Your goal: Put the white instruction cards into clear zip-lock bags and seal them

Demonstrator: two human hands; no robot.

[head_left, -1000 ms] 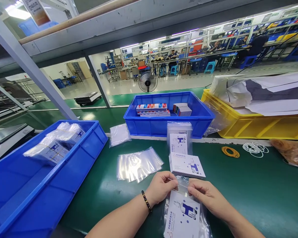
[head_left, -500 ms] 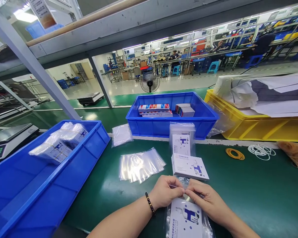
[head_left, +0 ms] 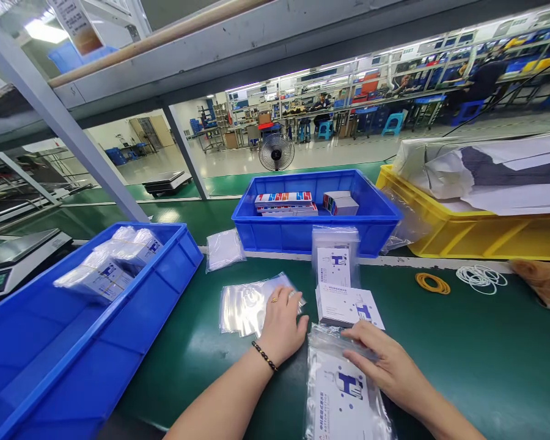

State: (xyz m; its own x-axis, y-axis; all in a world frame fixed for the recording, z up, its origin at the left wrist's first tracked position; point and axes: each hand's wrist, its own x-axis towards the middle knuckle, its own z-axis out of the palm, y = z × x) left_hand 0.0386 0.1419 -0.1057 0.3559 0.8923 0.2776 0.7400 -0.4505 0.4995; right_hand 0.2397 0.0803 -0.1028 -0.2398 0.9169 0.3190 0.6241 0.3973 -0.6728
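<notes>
My left hand [head_left: 284,324], wearing a beaded bracelet, rests its fingertips on the right end of a fan of clear plastic bags [head_left: 242,308]. Its fingers are stretched out over them. In front of me lies a clear zip bag with a white and blue printed booklet [head_left: 346,397] inside. Over the upper right of that bag is my right hand [head_left: 385,360], thumb and index finger apart and nothing visible between them. Just beyond it sits a stack of the same booklets [head_left: 348,304]. Behind the stack lies another bagged booklet [head_left: 334,266].
A blue bin [head_left: 151,318] on the left holds banded bundles of bagged booklets [head_left: 103,278]. At the back stand a blue bin [head_left: 275,235] with printed stacks and a yellow crate [head_left: 481,238]. Rubber bands [head_left: 433,283] and white loops [head_left: 480,278] lie right; a shelf beam [head_left: 238,43] crosses above.
My left hand has left the top of the bagged booklet and moved left and away from me onto the clear bags. My right thumb and finger have parted from their pinch.
</notes>
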